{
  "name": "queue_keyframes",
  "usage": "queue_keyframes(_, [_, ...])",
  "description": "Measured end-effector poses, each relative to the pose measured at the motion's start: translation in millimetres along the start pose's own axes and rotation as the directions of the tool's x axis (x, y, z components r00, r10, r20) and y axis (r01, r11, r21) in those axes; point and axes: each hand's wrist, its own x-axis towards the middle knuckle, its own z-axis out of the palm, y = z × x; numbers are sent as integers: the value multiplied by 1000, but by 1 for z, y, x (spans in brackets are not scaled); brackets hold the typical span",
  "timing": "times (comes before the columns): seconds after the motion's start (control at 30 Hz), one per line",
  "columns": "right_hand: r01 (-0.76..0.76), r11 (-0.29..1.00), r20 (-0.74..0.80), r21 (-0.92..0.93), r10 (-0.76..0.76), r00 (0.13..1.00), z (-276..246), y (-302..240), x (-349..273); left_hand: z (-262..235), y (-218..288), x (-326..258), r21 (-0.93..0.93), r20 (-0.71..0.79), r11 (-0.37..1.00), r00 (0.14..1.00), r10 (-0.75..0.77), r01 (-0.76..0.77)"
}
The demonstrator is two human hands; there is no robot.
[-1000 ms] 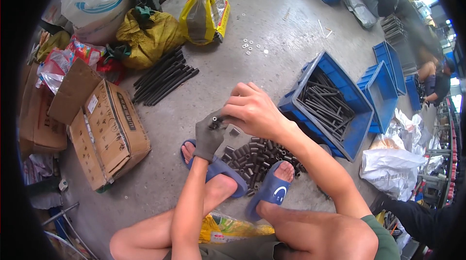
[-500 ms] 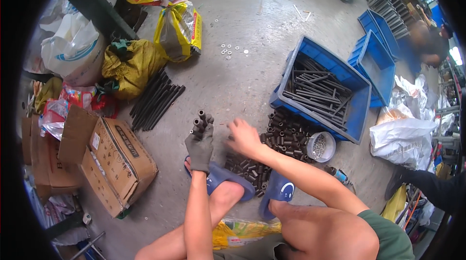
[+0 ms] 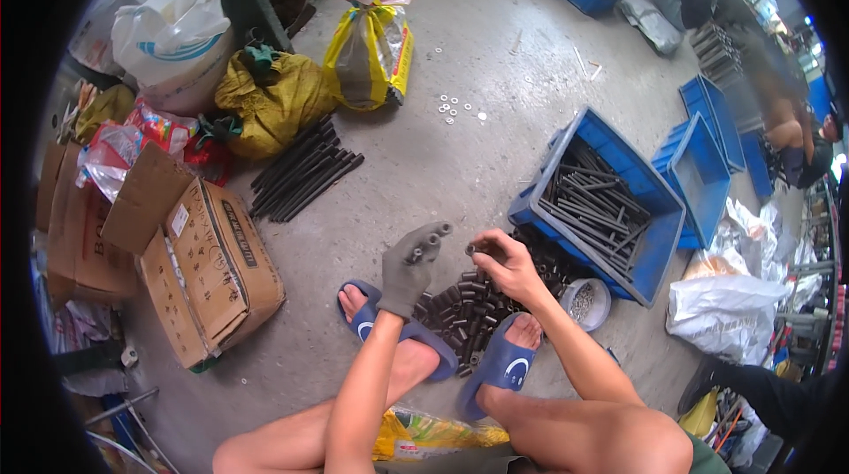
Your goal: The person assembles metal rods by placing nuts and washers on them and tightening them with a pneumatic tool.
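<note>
Just above the floor, my left hand (image 3: pixel 405 272), in a grey glove, is closed around several dark tubes (image 3: pixel 441 229) whose open ends stick out past the fingers. My bare right hand (image 3: pixel 515 274) is beside it, thumb and fingers pinching a short dark tube (image 3: pixel 471 249), its round end facing my left hand. A small gap separates the two hands. Below them, between my feet in blue slippers (image 3: pixel 500 366), lies a pile of short dark tubes (image 3: pixel 464 310). My right hand hides part of that pile.
At right, a blue crate (image 3: pixel 665 248) holds long dark rods (image 3: pixel 588 195); a white tub (image 3: pixel 601 304) of small metal parts stands near it. More rods (image 3: pixel 305 169), a cardboard box (image 3: pixel 208 271) and bags lie left. White washers (image 3: pixel 451 108) dot the floor. Other people work at the far right.
My right hand, blurred before, now shows a short tube in its pinch. My left hand has tipped its tubes toward the right hand. The whole view has shifted as my head moved.
</note>
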Motion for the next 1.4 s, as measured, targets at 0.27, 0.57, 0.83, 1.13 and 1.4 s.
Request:
queue_keyframes(0.27, [486,735,175,-473,-462,869,30,-127,14,-9,2,-3,39,79,999,997,-24,21])
queue_keyframes(0.57, [668,374,458,-644,-511,727,38,-128,54,-15,-7,5,137,213,991,977,-26,-3])
queue_keyframes(0.83, [707,305,464,-639,-580,670,52,-100,69,-19,-71,-15,253,67,963,995,78,-92])
queue_keyframes(1.13, [702,232,539,-673,-496,681,56,-109,83,-49,-98,-3,348,298,938,948,-109,-1])
queue_keyframes(1.4, [752,14,583,-659,-621,523,73,-102,90,-54,-151,15,666,200,746,954,-221,34])
